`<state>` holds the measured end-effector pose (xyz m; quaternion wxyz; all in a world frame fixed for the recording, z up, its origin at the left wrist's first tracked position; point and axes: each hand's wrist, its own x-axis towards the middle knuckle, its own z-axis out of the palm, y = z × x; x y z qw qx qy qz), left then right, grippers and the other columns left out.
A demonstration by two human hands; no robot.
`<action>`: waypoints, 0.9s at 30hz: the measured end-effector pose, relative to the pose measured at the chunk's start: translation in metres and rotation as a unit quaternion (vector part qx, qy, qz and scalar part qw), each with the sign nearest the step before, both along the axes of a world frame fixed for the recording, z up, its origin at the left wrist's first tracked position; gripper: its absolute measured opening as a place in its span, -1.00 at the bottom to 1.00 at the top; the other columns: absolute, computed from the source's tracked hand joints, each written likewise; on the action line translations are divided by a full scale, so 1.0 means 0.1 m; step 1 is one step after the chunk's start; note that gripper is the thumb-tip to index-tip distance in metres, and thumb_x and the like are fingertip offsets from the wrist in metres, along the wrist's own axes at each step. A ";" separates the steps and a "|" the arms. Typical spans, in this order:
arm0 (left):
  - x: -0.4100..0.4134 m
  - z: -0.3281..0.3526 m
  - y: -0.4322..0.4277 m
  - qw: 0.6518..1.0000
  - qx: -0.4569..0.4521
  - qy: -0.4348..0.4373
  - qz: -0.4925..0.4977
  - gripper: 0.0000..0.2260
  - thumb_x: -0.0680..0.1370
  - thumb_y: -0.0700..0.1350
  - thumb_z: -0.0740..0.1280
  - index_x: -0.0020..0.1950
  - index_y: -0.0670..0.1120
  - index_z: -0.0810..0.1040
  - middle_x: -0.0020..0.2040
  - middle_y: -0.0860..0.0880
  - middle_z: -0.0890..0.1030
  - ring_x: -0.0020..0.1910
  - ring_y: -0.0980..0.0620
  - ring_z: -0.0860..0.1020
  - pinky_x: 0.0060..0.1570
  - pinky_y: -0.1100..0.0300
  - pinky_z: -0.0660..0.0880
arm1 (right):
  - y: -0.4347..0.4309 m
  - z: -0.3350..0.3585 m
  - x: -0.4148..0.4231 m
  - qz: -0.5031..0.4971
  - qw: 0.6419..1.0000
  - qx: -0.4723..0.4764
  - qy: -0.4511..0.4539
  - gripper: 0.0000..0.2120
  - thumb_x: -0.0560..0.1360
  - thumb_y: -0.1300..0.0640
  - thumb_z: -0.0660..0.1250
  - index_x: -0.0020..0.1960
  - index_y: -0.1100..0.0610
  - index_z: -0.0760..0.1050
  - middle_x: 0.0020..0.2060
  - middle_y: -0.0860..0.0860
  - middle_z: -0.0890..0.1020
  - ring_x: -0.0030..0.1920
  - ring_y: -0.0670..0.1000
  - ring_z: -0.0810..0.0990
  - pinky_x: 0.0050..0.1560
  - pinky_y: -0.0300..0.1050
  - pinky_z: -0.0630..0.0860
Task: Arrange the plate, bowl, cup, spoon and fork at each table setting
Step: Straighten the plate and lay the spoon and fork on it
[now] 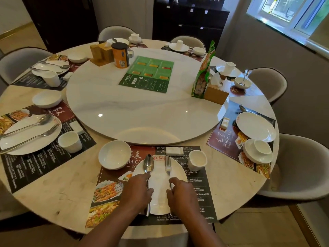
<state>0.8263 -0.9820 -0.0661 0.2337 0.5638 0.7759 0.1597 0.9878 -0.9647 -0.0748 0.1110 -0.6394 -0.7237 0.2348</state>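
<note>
Nearest setting: left hand (137, 190) closed on the handle of the spoon (148, 166), right hand (181, 193) closed on the handle of the fork (168, 168). Both utensils lying on the white plate (159, 191), spoon on the left, fork on the right, roughly parallel, heads pointing toward the bench centre. Plate resting on a printed placemat (201, 191) at the near edge of the round bench (60, 191). White bowl (114, 154) just beyond the plate to the left, partly on the placemat (empty, upright). White cup (197, 160) beyond the plate to the right, upright. Small white packet (174, 151) between bowl and cup, near the turntable (142, 107). Setting to the left: plate with spoon and fork laid across it, cup and bowl alongside. Setting to the right: cup sitting inside the bowl, plate beside it.
</note>
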 end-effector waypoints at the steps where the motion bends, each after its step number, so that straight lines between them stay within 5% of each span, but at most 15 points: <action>1: -0.01 -0.01 0.00 1.000 0.002 -0.001 -0.003 -0.50 0.47 0.01 0.47 0.39 0.05 0.48 0.22 0.03 0.61 0.16 0.04 0.56 0.12 0.17 0.49 | 0.00 0.00 0.00 0.000 1.000 0.000 0.004 -0.62 0.54 -0.01 0.37 0.35 -0.05 0.50 0.00 -0.04 0.69 0.00 -0.05 0.65 0.04 -0.13 0.61; 18: -0.04 -0.04 -0.01 0.999 0.025 -0.026 -0.004 -0.52 0.47 0.06 0.46 0.38 0.11 0.47 0.17 0.07 0.59 0.06 0.11 0.53 0.00 0.24 0.47 | 0.00 0.06 0.02 -0.012 0.999 -0.019 0.048 -0.61 0.55 -0.02 0.39 0.36 -0.05 0.48 0.02 -0.07 0.66 -0.03 -0.12 0.62 -0.03 -0.29 0.54; 27: -0.43 -0.10 -0.16 0.992 0.092 -0.010 0.081 -0.70 0.51 -0.05 0.40 0.24 -0.02 0.57 0.02 0.03 0.61 -0.03 0.04 0.56 -0.11 0.16 0.54 | -0.05 0.02 0.40 -0.167 0.980 -0.007 0.112 -0.76 0.54 0.05 0.39 0.20 -0.06 0.54 -0.08 -0.13 0.59 -0.05 -0.09 0.59 -0.03 -0.09 0.59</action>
